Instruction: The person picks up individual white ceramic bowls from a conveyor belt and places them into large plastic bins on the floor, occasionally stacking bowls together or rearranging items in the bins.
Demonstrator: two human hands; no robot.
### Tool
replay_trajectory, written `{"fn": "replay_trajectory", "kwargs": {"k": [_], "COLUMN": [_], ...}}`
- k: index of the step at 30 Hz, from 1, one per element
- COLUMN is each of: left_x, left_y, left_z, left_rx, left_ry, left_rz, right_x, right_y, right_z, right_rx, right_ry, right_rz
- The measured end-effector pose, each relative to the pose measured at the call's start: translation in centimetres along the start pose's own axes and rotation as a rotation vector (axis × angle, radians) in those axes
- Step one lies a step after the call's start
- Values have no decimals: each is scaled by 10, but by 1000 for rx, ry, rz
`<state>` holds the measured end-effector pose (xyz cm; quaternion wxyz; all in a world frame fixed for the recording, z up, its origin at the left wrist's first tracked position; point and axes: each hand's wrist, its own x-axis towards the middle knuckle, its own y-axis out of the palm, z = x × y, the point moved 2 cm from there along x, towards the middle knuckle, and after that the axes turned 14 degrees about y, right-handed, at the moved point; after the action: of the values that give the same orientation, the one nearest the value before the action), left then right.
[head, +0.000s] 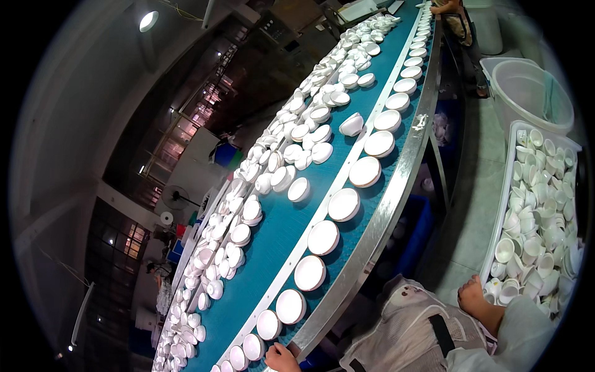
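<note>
My left hand (281,357) is at the bottom of the view, at the conveyor's metal rail (372,242), close to the near row of white bowls; its fingers look curled, and whether it holds anything is hidden. The nearest bowl (254,347) lies just left of it. My right hand (473,295) is by the near left edge of a white bin (497,232) full of small white cups (530,218); its fingers are bent and its grip is unclear. White bowls (344,204) line the near lane of the blue conveyor belt (274,232), beside a white divider strip (297,251).
Heaped white bowls (279,158) cover the belt's far side. A translucent round tub (525,97) stands behind the bin. Blue crates (418,232) sit under the conveyor. Another person (458,23) stands at the rail's far end. A fan (175,197) is beyond the belt.
</note>
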<state>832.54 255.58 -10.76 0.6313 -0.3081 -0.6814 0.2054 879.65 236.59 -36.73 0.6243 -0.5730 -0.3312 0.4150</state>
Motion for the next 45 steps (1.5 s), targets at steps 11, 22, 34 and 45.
{"fn": "replay_trajectory", "kwargs": {"k": [11, 22, 34, 45], "left_x": [4, -9, -13, -13], "left_y": [-12, -3, 17, 26], "left_z": [-5, 22, 16, 15], "left_rx": [110, 132, 24, 19], "left_ry": [124, 73, 39, 12], "left_rz": [35, -21, 61, 200], "right_x": [-4, -3, 12, 24], "right_y": [3, -7, 48, 67], "right_z": [1, 4, 5, -8], "right_rx": [11, 2, 55, -71], "right_ry": [-21, -64, -81, -97], "right_rz": [-54, -90, -220, 545]}}
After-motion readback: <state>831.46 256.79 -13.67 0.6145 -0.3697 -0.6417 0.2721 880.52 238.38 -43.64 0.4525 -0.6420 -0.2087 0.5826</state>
